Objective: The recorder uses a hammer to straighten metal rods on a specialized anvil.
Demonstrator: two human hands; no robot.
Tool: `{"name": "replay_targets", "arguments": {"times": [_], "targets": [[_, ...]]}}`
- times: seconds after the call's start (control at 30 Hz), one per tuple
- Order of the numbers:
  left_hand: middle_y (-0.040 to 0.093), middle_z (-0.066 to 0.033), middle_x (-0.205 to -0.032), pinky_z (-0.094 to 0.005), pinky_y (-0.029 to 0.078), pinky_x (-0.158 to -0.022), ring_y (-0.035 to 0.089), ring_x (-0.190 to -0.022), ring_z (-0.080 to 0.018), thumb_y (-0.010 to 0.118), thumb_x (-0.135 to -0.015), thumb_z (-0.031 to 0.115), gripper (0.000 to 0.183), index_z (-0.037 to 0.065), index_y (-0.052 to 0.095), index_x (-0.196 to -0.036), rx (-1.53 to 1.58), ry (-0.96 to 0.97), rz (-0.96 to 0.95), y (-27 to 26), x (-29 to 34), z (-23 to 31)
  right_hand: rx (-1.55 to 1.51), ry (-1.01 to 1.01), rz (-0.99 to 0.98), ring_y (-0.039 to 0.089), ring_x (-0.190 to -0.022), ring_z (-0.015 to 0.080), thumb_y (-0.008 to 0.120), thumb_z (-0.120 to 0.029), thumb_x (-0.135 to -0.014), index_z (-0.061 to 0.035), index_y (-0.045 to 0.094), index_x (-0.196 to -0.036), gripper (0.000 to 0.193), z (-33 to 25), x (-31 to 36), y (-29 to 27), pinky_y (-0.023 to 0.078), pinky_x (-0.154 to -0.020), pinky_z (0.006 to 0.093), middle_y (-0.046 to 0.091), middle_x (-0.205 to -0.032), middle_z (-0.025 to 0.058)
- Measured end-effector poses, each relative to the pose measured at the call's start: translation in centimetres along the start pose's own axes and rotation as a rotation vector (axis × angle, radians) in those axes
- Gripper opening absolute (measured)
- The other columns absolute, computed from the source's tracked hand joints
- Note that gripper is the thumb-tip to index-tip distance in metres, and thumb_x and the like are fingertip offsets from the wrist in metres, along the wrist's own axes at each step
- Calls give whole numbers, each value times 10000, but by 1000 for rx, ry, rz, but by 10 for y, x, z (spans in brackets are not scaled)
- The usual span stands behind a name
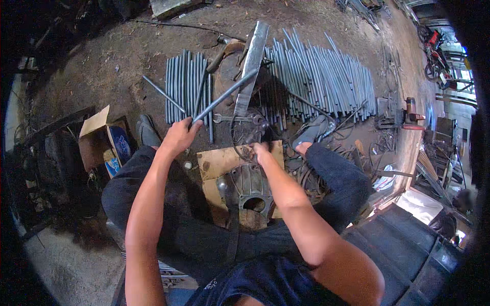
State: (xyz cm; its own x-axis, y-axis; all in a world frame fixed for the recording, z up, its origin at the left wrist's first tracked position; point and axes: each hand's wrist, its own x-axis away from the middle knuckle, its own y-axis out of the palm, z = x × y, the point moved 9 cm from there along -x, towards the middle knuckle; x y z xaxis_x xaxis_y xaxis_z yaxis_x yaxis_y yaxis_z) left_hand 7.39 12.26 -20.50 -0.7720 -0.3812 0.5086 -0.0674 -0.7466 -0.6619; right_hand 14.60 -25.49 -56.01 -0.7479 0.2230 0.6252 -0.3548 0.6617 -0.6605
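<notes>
My left hand [179,136] is closed round the near end of a grey metal rod [224,97]. The rod slants up to the right, its far end by an upright flat-sided metal bar [252,66]. My right hand [260,153] grips a dark tool [262,131] in front of my knees; its shape is partly hidden, and a black cable loops beside it. An open-ended wrench [232,118] lies between my hands. Below my right hand, a grey cast metal housing [251,188] with a round hole rests on flattened cardboard [208,168].
A row of rods [186,81] lies on the dirt floor ahead to the left, a larger pile [324,76] to the right. An open cardboard box [94,133] stands by my left foot. Cables and scraps [311,176] surround my right foot. A motorcycle [435,56] stands far right.
</notes>
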Motion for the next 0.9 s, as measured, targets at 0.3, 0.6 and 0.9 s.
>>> {"name": "replay_targets", "arguments": {"times": [0.3,0.6,0.9], "targets": [[595,-308,-854,-469,438,-760,579,-873,-440,461,-905,459,555,-80,594,-909,-20,-94,-72,-5,8,-28,-509,582,-559,571,-629,278,608,-180,-777,-70,536,-999,258,-6,119,12,500,-546,423,577,-806,105],[602,-256,-770,-426,439,-721,595,-759,-359,420,-906,533,653,-97,588,-865,167,-18,-92,15,4,-21,-584,114,-649,450,-424,129,638,-185,-814,-73,500,-721,202,-183,113,-144,400,-395,289,469,-548,6],[621,-257,-894,-392,434,-819,598,-910,-335,393,-896,568,699,-93,612,-959,202,-75,-148,29,-1,-33,-367,-1449,120,566,-579,146,656,-297,-809,0,598,-816,303,-535,413,-578,460,-586,299,588,-643,81]]}}
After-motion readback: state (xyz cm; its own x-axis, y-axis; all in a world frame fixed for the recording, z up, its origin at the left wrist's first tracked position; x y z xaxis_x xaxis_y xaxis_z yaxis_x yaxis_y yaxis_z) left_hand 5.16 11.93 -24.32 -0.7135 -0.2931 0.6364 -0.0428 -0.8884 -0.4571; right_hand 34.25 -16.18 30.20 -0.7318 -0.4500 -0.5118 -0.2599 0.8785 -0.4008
